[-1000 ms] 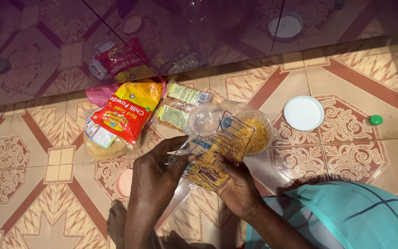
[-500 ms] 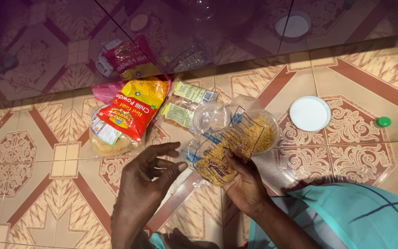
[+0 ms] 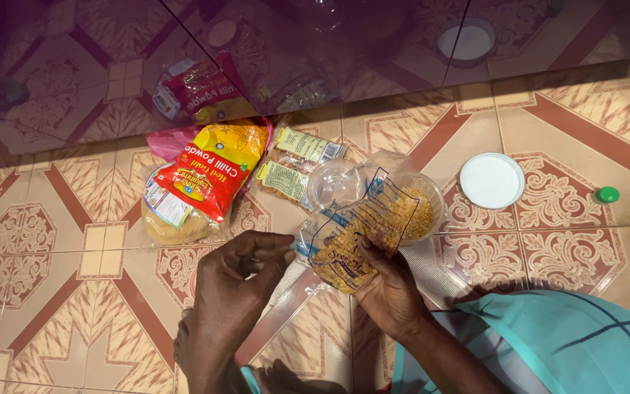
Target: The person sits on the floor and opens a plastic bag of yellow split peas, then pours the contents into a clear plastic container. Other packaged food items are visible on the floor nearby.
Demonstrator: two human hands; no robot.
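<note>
My right hand (image 3: pixel 388 292) grips a clear plastic packet of yellow split lentils (image 3: pixel 355 237), tilted with its open end over a round clear container (image 3: pixel 421 211) that holds some lentils. My left hand (image 3: pixel 238 281) is just left of the packet, fingers curled and pinched by its lower corner; whether it touches the plastic I cannot tell. An empty clear plastic cup or jar (image 3: pixel 329 182) lies behind the packet.
A red-and-yellow chilli powder bag (image 3: pixel 209 175) lies over a bag of pale flour (image 3: pixel 169 226). Two small labelled snack packets (image 3: pixel 289 168) lie beside it. A white round lid (image 3: pixel 491 180) and a green bottle cap (image 3: pixel 607 194) rest on the patterned tile floor. A glossy dark cabinet front (image 3: pixel 111 66) stands behind.
My left hand let go of the packet, opened, then curled its fingers back toward the packet's corner. The right hand kept the packet tilted over the container.
</note>
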